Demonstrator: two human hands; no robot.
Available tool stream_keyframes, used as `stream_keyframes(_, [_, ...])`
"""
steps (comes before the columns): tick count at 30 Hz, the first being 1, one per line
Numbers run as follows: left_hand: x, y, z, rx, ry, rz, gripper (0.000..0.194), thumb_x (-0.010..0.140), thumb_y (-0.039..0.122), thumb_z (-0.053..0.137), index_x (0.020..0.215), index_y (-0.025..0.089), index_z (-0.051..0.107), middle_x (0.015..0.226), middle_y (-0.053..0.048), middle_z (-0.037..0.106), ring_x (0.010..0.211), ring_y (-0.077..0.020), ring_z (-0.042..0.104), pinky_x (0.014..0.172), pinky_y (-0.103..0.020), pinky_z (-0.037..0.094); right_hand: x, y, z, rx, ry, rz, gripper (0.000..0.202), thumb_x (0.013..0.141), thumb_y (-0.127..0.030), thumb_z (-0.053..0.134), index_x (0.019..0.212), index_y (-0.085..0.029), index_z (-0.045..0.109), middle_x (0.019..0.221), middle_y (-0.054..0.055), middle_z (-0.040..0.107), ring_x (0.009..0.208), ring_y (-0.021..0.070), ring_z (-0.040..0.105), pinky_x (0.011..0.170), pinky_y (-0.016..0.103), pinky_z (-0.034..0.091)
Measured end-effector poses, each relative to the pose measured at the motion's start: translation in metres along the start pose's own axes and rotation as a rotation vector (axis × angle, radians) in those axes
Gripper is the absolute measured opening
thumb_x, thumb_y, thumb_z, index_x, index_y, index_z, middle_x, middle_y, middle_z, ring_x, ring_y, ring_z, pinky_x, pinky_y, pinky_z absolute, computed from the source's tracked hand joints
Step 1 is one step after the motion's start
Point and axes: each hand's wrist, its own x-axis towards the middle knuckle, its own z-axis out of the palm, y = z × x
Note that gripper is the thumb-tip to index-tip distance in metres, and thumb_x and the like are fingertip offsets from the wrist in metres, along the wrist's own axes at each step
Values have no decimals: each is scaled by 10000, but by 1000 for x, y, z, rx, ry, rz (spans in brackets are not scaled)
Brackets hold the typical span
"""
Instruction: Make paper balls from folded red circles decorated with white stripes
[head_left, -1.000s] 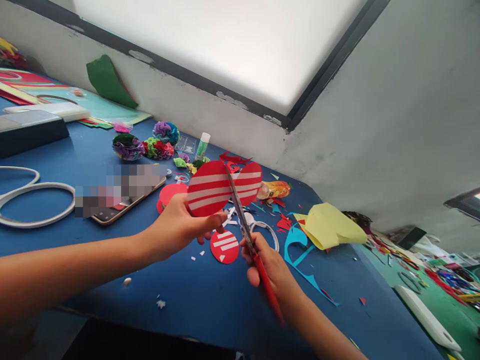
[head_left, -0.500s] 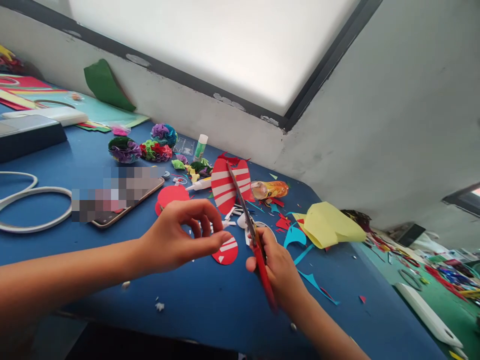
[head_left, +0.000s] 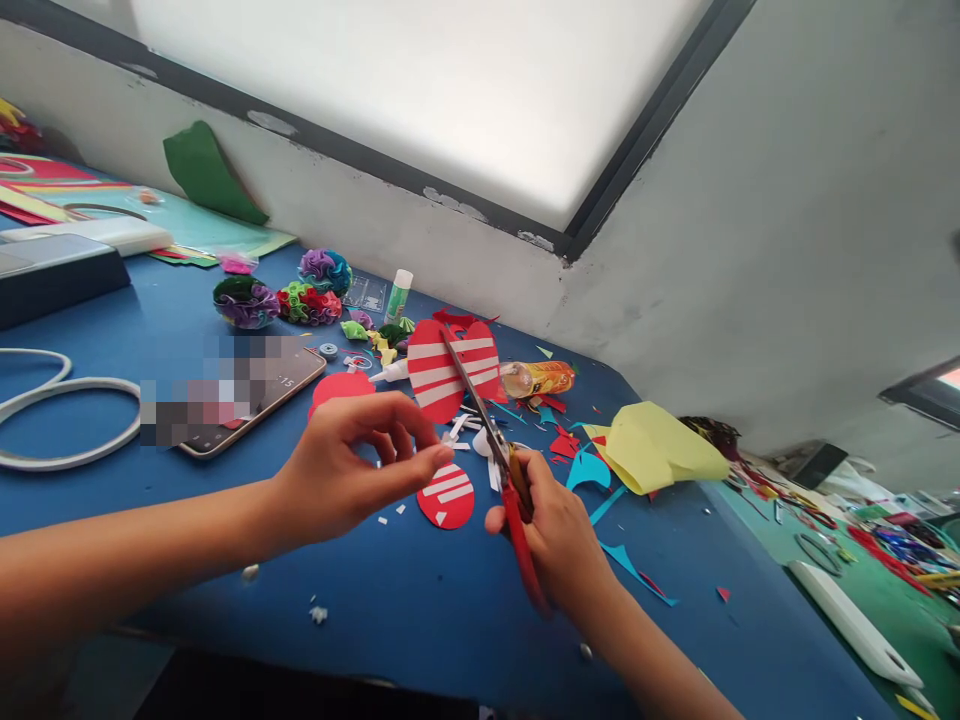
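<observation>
My right hand (head_left: 544,530) is closed around the red handles of a pair of scissors (head_left: 491,440). Their blades point away from me and cross a red paper shape with white stripes (head_left: 435,370); whether they grip it I cannot tell. My left hand (head_left: 367,460) hovers to the left, fingers loosely curled and thumb apart from them, with nothing visible between. Just beyond its fingertips lies a small red striped paper oval (head_left: 450,505) on the blue table. Another red paper piece (head_left: 341,385) is partly hidden behind the left hand.
A phone (head_left: 255,395) and white rings (head_left: 82,425) lie at left. Behind are ruffled paper balls (head_left: 247,303), a glue stick (head_left: 399,296) and an orange-labelled bottle (head_left: 538,379). Blue scraps (head_left: 589,470) and a yellow sheet (head_left: 664,450) lie right, near the table's edge.
The striped red shape has shifted left and slightly tilted, along with the scissor blades. My left hand has moved slightly left and up. The view has shifted a little.
</observation>
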Motion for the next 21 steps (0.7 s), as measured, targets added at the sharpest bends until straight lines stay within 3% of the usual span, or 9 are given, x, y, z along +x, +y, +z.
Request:
stream_keyframes(4, [-3,0,1,33,-20,87,83,748,215,672,696,172,624,602,10,618,511,-80,521,472,-191,449,1,3,1,-39,30,-2,246,758,-376,452,929,-205,410,667,6,584,542,183,513,528,262,344])
stream_keyframes(9, [2,-2,1,14,117,-29,117,745,268,681,697,173,632,562,25,599,456,-64,505,412,-160,434,1,6,3,-52,52,-8,237,742,-344,450,934,-210,413,667,6,608,515,172,490,511,255,341])
stream_keyframes(15, [9,-3,1,-105,166,-83,138,752,240,669,672,167,583,503,59,518,426,-41,491,391,-117,437,1,6,3,-39,58,-3,243,694,-271,464,923,-214,408,681,7,620,531,172,500,522,256,355])
stream_keyframes(21, [11,-3,-1,-122,248,-21,87,753,213,665,705,179,601,710,17,542,609,-83,546,456,-161,543,-1,5,1,3,52,-11,220,678,-254,448,891,-226,400,640,-18,587,495,151,439,509,248,338])
